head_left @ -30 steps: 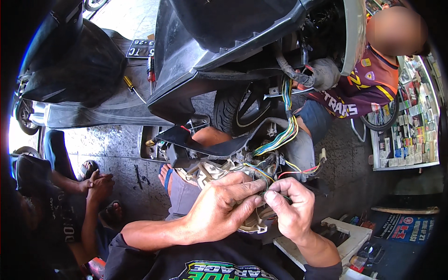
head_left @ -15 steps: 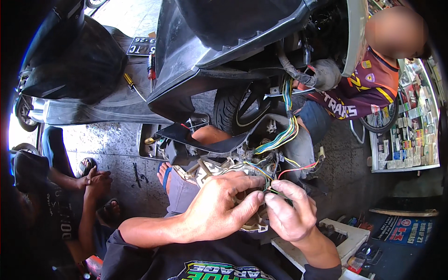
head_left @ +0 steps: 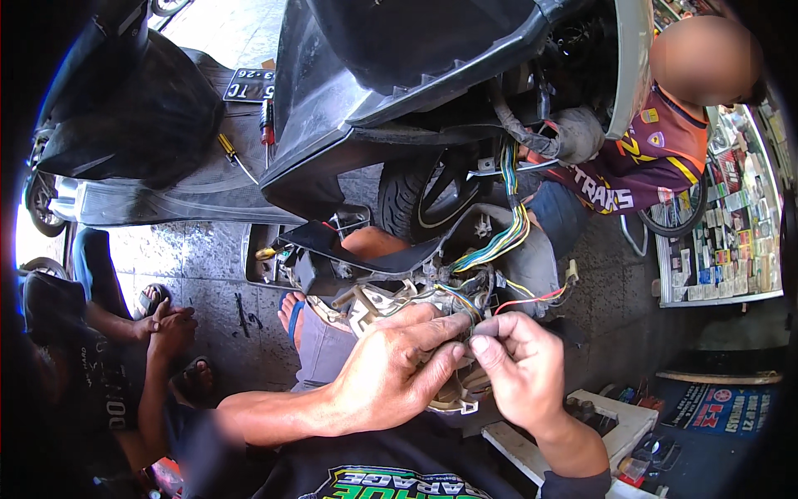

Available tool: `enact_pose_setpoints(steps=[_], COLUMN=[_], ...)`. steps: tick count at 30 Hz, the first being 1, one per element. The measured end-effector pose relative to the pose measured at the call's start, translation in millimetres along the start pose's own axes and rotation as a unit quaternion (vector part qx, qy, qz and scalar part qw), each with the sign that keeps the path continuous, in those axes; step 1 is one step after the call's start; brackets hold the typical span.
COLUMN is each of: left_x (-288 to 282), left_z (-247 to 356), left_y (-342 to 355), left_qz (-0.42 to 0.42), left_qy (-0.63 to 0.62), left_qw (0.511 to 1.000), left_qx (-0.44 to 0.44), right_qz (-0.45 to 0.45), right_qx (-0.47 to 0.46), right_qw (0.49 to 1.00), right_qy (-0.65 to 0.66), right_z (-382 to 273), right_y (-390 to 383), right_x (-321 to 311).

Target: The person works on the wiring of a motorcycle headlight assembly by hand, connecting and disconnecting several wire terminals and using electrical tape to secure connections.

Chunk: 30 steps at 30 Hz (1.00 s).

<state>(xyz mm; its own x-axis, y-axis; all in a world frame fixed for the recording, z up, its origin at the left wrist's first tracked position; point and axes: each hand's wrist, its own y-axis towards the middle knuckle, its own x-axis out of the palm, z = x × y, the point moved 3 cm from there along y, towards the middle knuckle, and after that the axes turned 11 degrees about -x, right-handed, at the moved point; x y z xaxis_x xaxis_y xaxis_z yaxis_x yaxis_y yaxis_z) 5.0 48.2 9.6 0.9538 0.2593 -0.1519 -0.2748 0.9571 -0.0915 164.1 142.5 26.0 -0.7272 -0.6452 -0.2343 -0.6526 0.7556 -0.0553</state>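
My left hand (head_left: 395, 370) pinches thin wires over a dirty beige lamp assembly (head_left: 370, 309), fingertips close together. My right hand (head_left: 519, 374) meets it with thumb and forefinger closed on the same wires, which the fingers largely hide. Just beyond, a bundle of coloured wires (head_left: 507, 237) runs from the scooter's front body (head_left: 357, 83) down to the dark grey plastic housing (head_left: 540, 262) around the lamp. Loose red and yellow leads end in a small connector (head_left: 572, 270) right of my hands.
Another person (head_left: 665, 150) sits behind the scooter at right, beside a display case (head_left: 719, 241). A co-worker's clasped hands (head_left: 166, 324) are at left. Two screwdrivers (head_left: 229, 150) lie on the scooter's footboard. A white stand (head_left: 607, 424) is at lower right, a parts-filled panel (head_left: 262, 266) left of the housing.
My right fingers shifted briefly, showing a thin green wire, and have drawn back into a tighter pinch. My left hand has barely moved.
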Motion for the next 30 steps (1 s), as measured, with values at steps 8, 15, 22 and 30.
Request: enact_pose_setpoints(steps=[8, 15, 22, 30], left_x=[-4, -3, 0, -3], left_z=[4, 2, -4, 1], left_y=[4, 2, -2, 0], left_qz=[-0.019, -0.022, -0.017, -0.03], left_qy=[-0.009, -0.007, 0.011, 0.016], left_qw=[0.999, 1.0, 1.0, 0.999], left_qx=[-0.029, -0.011, 0.01, 0.006], right_qz=[0.019, -0.01, -0.091, -0.049], right_qx=[-0.369, -0.263, 0.172, -0.229], right_qw=[0.872, 0.92, 0.961, 0.926], right_qy=[-0.32, -0.291, 0.199, -0.297], right_z=[-19, -17, 5, -28], right_y=[-7, -3, 3, -3], right_x=[4, 5, -8, 5])
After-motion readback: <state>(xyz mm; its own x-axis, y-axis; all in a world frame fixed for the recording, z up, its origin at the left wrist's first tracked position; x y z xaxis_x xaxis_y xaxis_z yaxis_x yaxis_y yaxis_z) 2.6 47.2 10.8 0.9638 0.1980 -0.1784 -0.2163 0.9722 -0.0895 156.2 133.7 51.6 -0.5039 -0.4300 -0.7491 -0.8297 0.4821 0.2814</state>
